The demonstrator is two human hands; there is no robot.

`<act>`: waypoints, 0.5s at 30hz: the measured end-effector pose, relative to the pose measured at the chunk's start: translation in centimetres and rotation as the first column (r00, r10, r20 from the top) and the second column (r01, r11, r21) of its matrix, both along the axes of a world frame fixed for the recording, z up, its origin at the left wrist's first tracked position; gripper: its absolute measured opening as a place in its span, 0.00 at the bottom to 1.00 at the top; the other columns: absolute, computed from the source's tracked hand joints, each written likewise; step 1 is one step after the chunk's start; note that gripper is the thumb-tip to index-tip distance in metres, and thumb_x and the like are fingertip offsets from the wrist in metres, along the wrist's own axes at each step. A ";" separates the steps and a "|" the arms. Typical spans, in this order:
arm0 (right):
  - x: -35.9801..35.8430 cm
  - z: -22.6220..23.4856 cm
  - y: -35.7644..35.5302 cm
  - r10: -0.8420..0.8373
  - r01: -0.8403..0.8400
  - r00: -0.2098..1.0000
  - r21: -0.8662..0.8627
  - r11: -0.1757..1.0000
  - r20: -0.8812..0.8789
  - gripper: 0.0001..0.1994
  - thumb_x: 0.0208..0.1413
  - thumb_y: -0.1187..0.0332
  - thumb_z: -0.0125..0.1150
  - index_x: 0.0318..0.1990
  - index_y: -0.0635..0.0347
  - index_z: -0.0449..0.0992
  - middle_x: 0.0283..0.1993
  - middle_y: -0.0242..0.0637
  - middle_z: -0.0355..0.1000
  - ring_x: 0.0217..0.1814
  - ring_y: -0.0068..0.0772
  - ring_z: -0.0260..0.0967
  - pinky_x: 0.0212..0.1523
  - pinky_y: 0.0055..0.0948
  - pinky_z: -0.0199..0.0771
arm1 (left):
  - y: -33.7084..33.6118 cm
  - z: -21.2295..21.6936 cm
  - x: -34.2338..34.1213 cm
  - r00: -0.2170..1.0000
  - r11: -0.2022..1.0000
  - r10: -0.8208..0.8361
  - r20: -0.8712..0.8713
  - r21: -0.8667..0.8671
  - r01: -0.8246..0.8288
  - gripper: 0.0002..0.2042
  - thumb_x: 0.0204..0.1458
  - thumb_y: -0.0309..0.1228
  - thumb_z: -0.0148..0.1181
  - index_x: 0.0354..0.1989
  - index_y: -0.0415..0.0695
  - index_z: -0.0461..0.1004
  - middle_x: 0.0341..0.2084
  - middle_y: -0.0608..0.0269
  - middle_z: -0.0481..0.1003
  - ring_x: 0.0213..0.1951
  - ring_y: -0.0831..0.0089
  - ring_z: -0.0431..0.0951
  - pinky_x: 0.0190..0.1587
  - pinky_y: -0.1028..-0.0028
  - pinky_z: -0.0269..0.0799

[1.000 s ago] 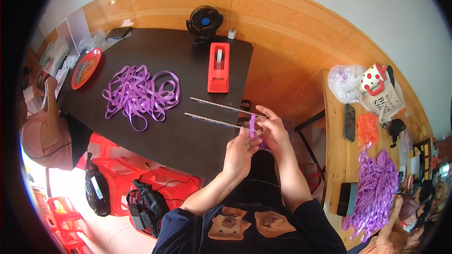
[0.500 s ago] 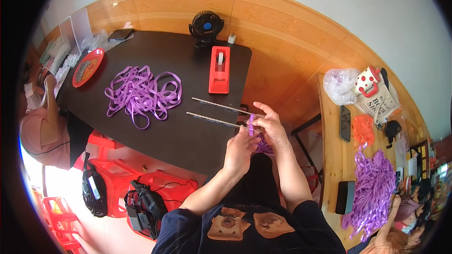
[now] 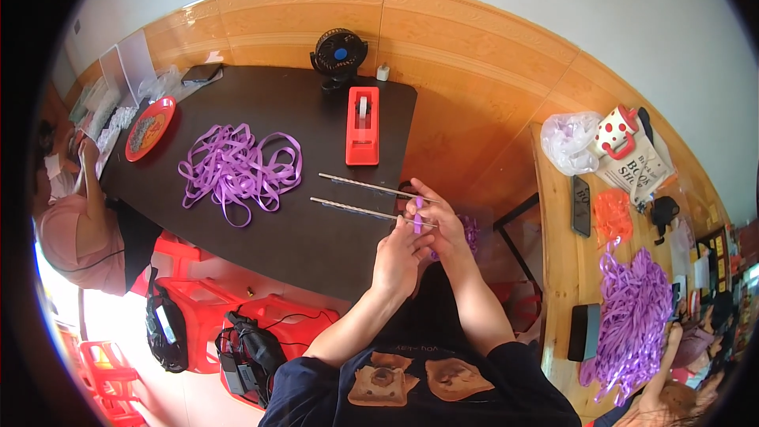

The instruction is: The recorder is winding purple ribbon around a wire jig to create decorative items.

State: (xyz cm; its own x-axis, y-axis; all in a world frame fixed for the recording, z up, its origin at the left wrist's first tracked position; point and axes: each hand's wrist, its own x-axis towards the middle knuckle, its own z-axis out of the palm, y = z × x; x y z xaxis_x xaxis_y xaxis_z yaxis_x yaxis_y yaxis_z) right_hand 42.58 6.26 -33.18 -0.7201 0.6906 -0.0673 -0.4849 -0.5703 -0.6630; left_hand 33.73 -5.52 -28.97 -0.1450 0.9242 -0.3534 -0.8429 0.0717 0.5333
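Note:
Two thin metal rods [image 3: 352, 207] with twisted shafts lie roughly parallel across the dark table's right edge, their ends sticking out toward me. A purple ribbon [image 3: 418, 213] loops around both near those ends. My left hand [image 3: 398, 259] is closed at the nearer rod, thumb and fingers pinched at the ribbon's lower part. From the right, my right hand [image 3: 444, 225] grips the ribbon by the rod tips, its index finger stretched along the farther rod. Its fingertips are partly hidden. More purple ribbon [image 3: 470, 233] hangs below, behind my right hand.
On the dark table [image 3: 308, 253] are a loose ribbon pile [image 3: 237, 168], a red tape dispenser [image 3: 363, 130], a black fan [image 3: 339, 54] and a red plate [image 3: 164, 115]. A wooden table [image 3: 557, 292] at right holds a ribbon heap [image 3: 632, 316]. Another person [image 3: 67, 237] sits left.
Both hands stay at the rod ends, with small finger shifts around the ribbon. The right index finger lies nearer the farther rod. The whole view has shifted slightly.

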 end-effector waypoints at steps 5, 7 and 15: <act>-1.5 -0.8 -1.6 -0.032 -0.042 0.870 -0.139 0.989 -0.492 0.27 0.60 0.58 0.52 0.65 0.56 0.58 0.35 0.39 0.64 0.41 0.35 0.62 0.48 0.36 0.67 | 0.0 -0.5 -0.1 1.000 1.000 -0.027 0.001 -0.005 0.027 0.26 0.63 0.47 0.40 0.53 0.34 0.66 0.46 0.56 0.71 0.47 0.66 0.71 0.48 0.70 0.63; -1.7 -1.1 -1.4 0.004 -0.083 0.838 -0.119 0.989 -0.545 0.29 0.61 0.52 0.49 0.65 0.56 0.58 0.34 0.38 0.64 0.42 0.35 0.62 0.49 0.38 0.66 | 0.1 -0.7 -0.2 0.999 1.000 -0.022 0.024 0.016 0.022 0.27 0.63 0.48 0.39 0.55 0.33 0.64 0.47 0.55 0.70 0.48 0.65 0.70 0.50 0.70 0.62; -1.7 -2.4 -0.4 0.057 -0.121 0.793 -0.065 0.991 -0.606 0.30 0.60 0.48 0.50 0.66 0.53 0.58 0.34 0.36 0.64 0.40 0.33 0.63 0.49 0.39 0.66 | 0.2 0.3 0.1 0.999 0.999 -0.053 0.014 -0.008 0.053 0.28 0.63 0.49 0.40 0.56 0.33 0.62 0.48 0.54 0.69 0.48 0.64 0.69 0.51 0.69 0.60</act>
State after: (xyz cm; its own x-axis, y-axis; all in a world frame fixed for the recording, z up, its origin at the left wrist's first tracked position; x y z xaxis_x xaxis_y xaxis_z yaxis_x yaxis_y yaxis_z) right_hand 40.85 5.83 -35.60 -0.6949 0.6346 0.3383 -0.7114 -0.6755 -0.1942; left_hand 33.85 -5.32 -28.69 -0.0910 0.9273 -0.3631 -0.8448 0.1211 0.5211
